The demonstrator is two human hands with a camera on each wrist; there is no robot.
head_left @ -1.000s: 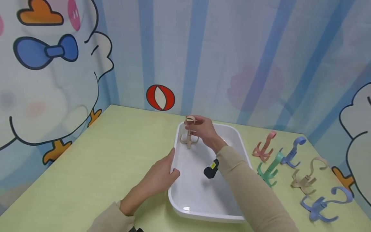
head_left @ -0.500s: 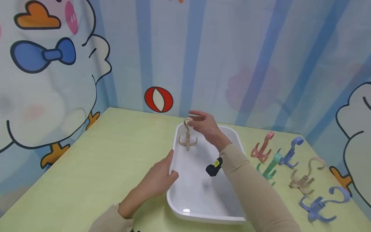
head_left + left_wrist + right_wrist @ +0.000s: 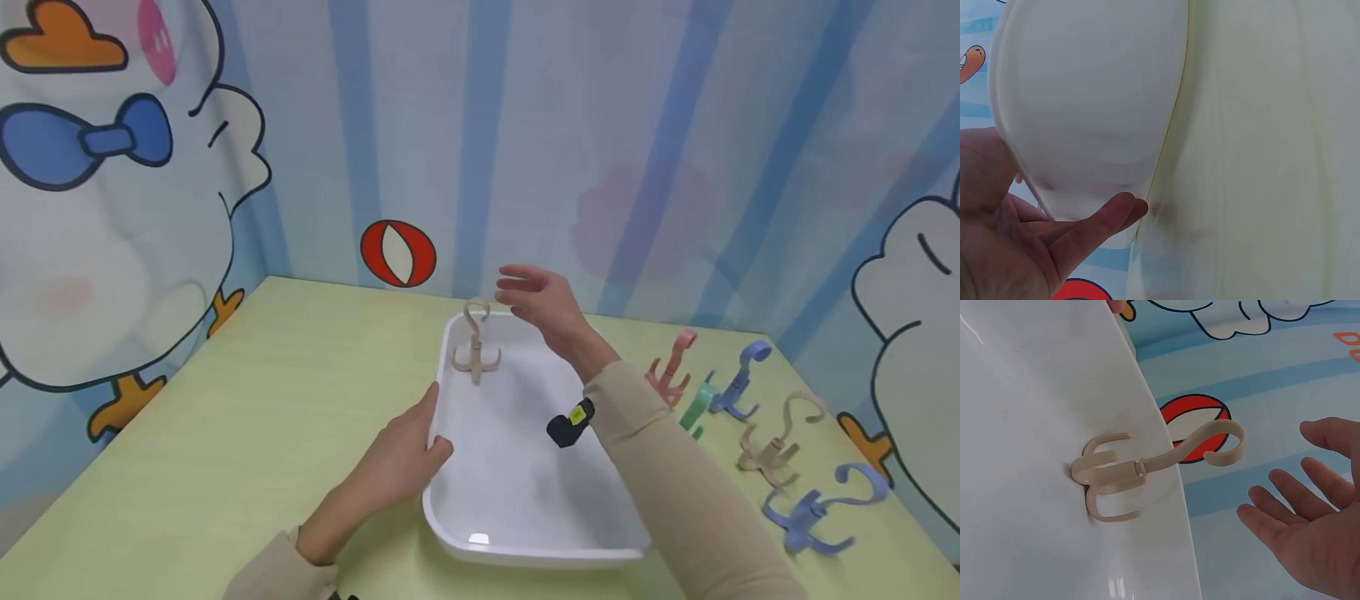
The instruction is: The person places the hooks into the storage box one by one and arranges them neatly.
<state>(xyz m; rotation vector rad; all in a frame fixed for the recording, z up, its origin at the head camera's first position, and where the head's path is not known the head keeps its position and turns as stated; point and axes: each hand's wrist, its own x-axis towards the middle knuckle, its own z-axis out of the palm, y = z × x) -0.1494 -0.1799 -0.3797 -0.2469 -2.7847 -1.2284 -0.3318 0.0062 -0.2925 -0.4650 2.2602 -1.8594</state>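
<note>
A beige multi-prong hook (image 3: 476, 354) stands upright inside the far left corner of a white plastic tub (image 3: 480, 508), its curled top rising above the rim. My right hand (image 3: 543, 304) hovers over the far end of the tub, fingers spread and holding nothing. In the right wrist view a gap separates that hand (image 3: 1316, 519) from the hook (image 3: 1110, 475). My left hand (image 3: 393, 454) holds the tub's left side, thumb at the rim and fingers along the outer wall; the left wrist view shows those fingers (image 3: 1100, 228) against the wall.
On the table right of the tub stand a pink hook (image 3: 670, 375), a green hook (image 3: 699, 408) partly behind my sleeve, a blue hook (image 3: 738, 383), another beige hook (image 3: 772, 454) and a nearer blue hook (image 3: 804, 521). A printed curtain (image 3: 540, 167) backs the table.
My right hand has let go of the beige hook and moved up and right, fingers opening. The hook stays standing in the tub. The left hand keeps its place on the tub; the head view shifted slightly.
</note>
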